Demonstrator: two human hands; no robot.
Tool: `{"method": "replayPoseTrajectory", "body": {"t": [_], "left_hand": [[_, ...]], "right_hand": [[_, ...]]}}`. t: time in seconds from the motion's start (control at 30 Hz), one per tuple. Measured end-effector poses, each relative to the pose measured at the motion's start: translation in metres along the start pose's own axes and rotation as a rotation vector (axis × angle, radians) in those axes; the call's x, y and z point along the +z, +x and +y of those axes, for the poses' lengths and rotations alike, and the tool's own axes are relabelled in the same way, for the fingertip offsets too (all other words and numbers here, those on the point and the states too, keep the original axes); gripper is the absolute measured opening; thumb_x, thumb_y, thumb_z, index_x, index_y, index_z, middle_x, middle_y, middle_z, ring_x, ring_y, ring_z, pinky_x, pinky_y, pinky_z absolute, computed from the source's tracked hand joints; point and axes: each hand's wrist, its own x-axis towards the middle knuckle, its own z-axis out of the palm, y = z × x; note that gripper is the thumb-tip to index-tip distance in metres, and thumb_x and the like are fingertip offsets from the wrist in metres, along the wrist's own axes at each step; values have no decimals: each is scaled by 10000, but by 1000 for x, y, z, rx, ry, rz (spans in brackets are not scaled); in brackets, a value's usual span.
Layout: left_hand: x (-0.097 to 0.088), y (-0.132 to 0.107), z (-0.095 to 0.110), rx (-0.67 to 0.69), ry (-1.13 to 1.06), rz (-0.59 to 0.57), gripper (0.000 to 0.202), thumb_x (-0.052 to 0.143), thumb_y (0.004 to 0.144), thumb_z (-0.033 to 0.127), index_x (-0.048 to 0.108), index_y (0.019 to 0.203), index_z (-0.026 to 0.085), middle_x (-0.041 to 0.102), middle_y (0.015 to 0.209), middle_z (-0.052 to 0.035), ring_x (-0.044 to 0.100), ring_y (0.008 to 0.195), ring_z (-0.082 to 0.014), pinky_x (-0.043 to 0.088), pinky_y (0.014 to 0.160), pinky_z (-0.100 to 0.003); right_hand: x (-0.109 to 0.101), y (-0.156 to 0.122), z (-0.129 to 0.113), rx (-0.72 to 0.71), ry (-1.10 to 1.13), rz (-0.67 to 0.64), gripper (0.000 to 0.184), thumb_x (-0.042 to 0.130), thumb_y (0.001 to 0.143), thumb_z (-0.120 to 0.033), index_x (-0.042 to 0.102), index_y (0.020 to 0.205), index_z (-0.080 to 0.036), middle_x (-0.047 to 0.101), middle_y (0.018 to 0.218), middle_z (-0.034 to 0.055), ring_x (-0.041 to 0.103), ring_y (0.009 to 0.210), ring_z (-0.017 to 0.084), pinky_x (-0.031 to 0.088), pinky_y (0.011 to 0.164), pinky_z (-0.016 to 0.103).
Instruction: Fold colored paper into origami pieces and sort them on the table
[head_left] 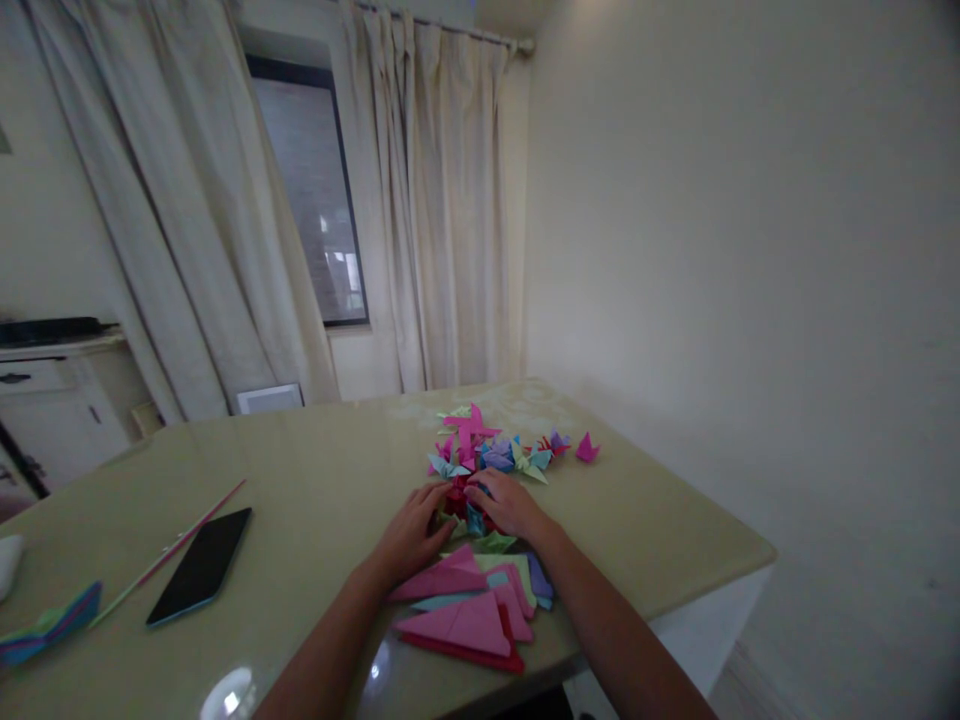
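Note:
My left hand [417,522] rests on the table with its fingers curved and its thumb apart, against the near end of a pile of small origami pieces. From the other side my right hand [511,504] curls its fingers over a red origami piece [458,494], partly hidden between the hands. A teal origami piece [475,520] shows just below it. Beyond my fingers lie several colourful origami cranes [496,455], a pink cross-shaped folded paper [470,428] among them. Flat folded papers [461,622] in pink, red, blue and green are stacked nearer me, between my forearms.
On the left of the glossy table [315,480] lie a black phone [201,566], a thin pink and green stick [178,540] and a bundle of coloured paper [52,630]. One magenta origami piece [587,448] sits to the right, near the wall [735,300].

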Motion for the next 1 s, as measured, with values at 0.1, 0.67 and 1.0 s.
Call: {"method": "replayPoseTrajectory", "body": {"t": [0.1,0.67,1.0], "left_hand": [[-1,0,0,10,-2,-5,535,634,945,309,543,1471,269,615,1451,-102,561,1332,-284,447,1176,-482],[-29,12,31,3,-37,188,431,367,1091,420,601,1400,232,641,1424,-127,561,1360,-262,451,1179,-505],[-44,-22,98,559,196,-505,874,662,912,618,282,1652,350,435,1673,-61,410,1528,-345,314,1276,-525]], "right_hand": [[1,0,0,4,-4,1,392,485,1096,-465,716,1238,-182,718,1193,120,671,1119,238,481,1004,340],[1,-1,3,-44,-48,45,353,505,1089,-477,708,1188,-206,714,1158,100,662,1096,242,498,994,362],[-44,-2,-19,-109,233,359,418,463,1088,-541,695,1265,-242,696,1270,109,622,1222,257,467,1106,433]]}}
